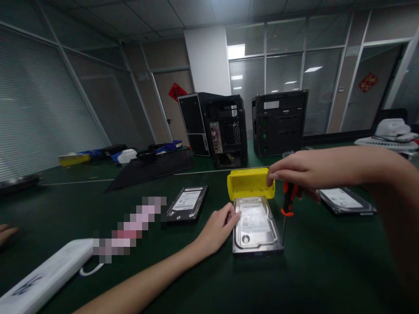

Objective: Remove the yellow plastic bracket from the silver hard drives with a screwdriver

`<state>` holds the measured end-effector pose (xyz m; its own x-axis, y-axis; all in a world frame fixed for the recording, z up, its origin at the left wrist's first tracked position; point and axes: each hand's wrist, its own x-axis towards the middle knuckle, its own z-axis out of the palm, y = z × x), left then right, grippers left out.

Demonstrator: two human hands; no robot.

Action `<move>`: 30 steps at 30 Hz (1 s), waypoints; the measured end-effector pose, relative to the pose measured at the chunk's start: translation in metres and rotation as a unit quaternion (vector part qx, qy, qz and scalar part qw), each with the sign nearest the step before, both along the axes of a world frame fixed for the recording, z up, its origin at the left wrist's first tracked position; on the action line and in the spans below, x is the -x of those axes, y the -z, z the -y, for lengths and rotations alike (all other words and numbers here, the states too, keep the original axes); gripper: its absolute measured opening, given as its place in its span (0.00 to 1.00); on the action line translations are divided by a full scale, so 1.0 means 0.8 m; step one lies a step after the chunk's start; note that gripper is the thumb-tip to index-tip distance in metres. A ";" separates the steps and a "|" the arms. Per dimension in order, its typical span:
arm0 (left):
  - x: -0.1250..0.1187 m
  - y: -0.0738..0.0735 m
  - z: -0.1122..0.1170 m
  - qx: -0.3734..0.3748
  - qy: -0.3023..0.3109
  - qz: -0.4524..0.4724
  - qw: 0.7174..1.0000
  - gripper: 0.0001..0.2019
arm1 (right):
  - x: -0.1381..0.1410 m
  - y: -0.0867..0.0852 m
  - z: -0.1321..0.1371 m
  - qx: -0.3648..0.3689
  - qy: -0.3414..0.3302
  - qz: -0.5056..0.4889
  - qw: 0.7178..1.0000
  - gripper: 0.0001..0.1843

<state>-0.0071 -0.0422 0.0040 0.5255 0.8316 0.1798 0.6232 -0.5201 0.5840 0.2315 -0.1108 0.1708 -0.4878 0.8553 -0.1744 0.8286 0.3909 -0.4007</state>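
Observation:
A silver hard drive lies flat on the dark green table, label up. My left hand grips its left edge, the thumb resting on the top and the fingers against the side. My right hand is closed around the black and orange handle of a screwdriver, palm over its top. The screwdriver stands nearly upright, its tip at the near right corner of the hard drive; whether it sits in a screw is too small to tell. Just behind the hard drive stands a yellow plastic bin with small bits inside.
Other hard drives lie at left and right. Two black computer cases stand behind. A white power bank-like box with a cable lies near left. Another person's hand shows at the left edge.

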 end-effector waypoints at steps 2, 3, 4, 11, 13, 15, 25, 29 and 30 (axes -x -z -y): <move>0.000 0.000 0.000 0.001 0.001 0.002 1.000 0.17 | 0.000 0.001 -0.001 0.007 0.027 0.009 1.000 0.23; 0.000 0.000 0.000 0.001 0.003 0.003 1.000 0.17 | 0.000 0.002 -0.001 0.012 0.036 0.009 0.999 0.25; 0.000 0.000 0.000 0.000 0.004 0.004 1.000 0.17 | 0.000 0.003 -0.001 0.016 0.043 0.005 0.999 0.26; 0.001 0.003 -0.001 -0.012 0.008 0.002 1.000 0.16 | -0.003 0.002 0.003 -0.010 0.009 0.018 1.000 0.22; 0.002 0.003 -0.002 -0.013 0.009 0.001 1.000 0.16 | -0.005 0.001 0.005 -0.013 -0.007 0.029 0.999 0.22; 0.002 0.002 -0.001 -0.013 0.012 0.000 1.000 0.16 | -0.006 0.000 0.006 0.002 -0.006 0.027 1.000 0.22; 0.003 0.003 -0.002 -0.008 0.014 -0.005 1.000 0.16 | -0.002 0.003 0.001 0.064 0.034 0.001 0.997 0.27; 0.002 0.004 -0.003 -0.016 0.014 -0.002 1.000 0.16 | -0.001 0.000 0.005 0.004 0.004 0.000 1.000 0.21; 0.002 0.004 -0.003 -0.016 0.013 -0.002 1.000 0.16 | -0.001 0.000 0.006 -0.010 -0.005 0.004 1.000 0.19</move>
